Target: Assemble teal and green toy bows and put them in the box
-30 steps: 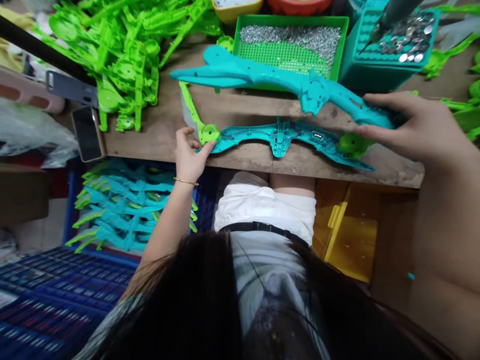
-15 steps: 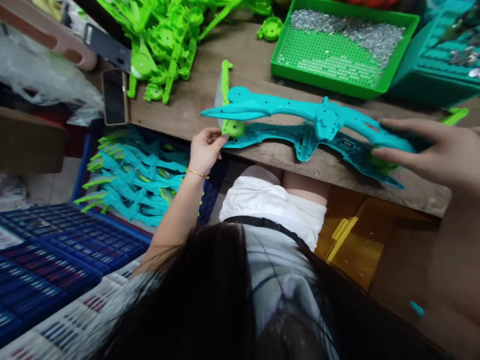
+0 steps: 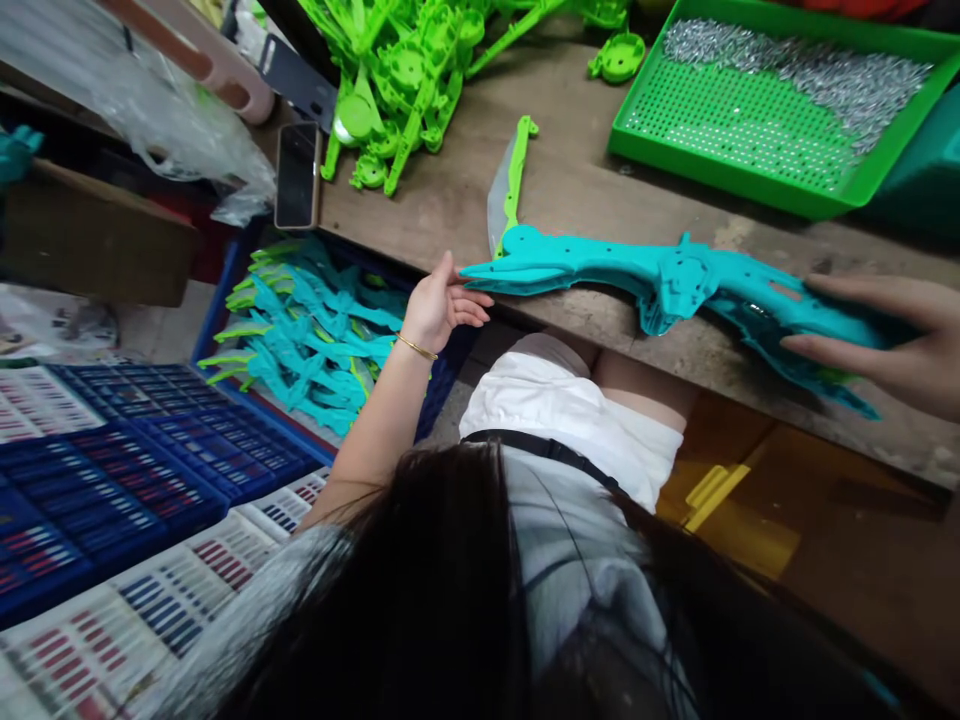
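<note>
Bench [image 3: 450, 205], top; tray [image 3: 720, 130] of metal bits [image 3: 810, 78], upper right; crate [image 3: 442, 388] of parts [image 3: 307, 330], mid-left; right hand [image 3: 919, 340] pinches shell [image 3: 622, 262], left hand [image 3: 436, 308] open at its tip

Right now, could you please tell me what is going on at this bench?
A person's right hand holds the right end of an upper turquoise shell over a lower turquoise shell, with a gap showing between them toward that end. The left hand is open at the left tip, where a lime-green piece juts out. A green tray of small silvery parts sits on the wooden bench.
</note>
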A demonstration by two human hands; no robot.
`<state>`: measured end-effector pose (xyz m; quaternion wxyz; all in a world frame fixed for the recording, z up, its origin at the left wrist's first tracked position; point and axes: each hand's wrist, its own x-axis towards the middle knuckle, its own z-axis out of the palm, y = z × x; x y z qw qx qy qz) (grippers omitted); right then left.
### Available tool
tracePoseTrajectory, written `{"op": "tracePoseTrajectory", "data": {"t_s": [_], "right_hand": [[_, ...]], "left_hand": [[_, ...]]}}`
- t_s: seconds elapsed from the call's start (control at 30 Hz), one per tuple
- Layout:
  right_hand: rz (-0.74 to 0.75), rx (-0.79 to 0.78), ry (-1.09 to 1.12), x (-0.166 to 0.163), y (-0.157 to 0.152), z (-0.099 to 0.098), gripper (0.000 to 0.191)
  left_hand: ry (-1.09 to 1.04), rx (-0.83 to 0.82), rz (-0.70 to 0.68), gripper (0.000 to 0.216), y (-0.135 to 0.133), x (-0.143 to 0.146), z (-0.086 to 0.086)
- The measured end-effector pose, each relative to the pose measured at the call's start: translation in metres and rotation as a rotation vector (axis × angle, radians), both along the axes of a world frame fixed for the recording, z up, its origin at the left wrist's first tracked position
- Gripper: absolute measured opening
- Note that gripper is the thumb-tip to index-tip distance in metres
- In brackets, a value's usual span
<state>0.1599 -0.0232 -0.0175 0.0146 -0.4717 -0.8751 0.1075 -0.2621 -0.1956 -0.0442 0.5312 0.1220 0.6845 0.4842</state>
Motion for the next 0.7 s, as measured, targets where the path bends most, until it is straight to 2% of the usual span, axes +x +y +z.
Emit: {"op": "tracePoseTrajectory", "data": {"t_s": [0.17, 0.37, 0.57, 0.7], "right_hand": [[0.095, 0.0, 0.088, -0.01, -0.009, 0.006, 0.076], [0.119, -0.05, 0.097, -0.015, -0.014, 0.009, 0.076], [0.025, -0.225, 0.09, -0.02, -0.006, 0.018, 0.061], [-0.023, -0.244, 0.076, -0.027, -0.01, 0.027, 0.06]], "left_hand": [[-0.1, 0.011, -0.025, 0.07, 0.004, 0.0, 0.002], [-0.091, 0.059, 0.027, 0.04, 0.006, 0.004, -0.002], [-0.078, 0.022, 0.067, 0.032, 0.01, 0.005, -0.002], [-0.048, 0.017, 0.074, 0.033, 0.01, 0.006, -0.001]]}}
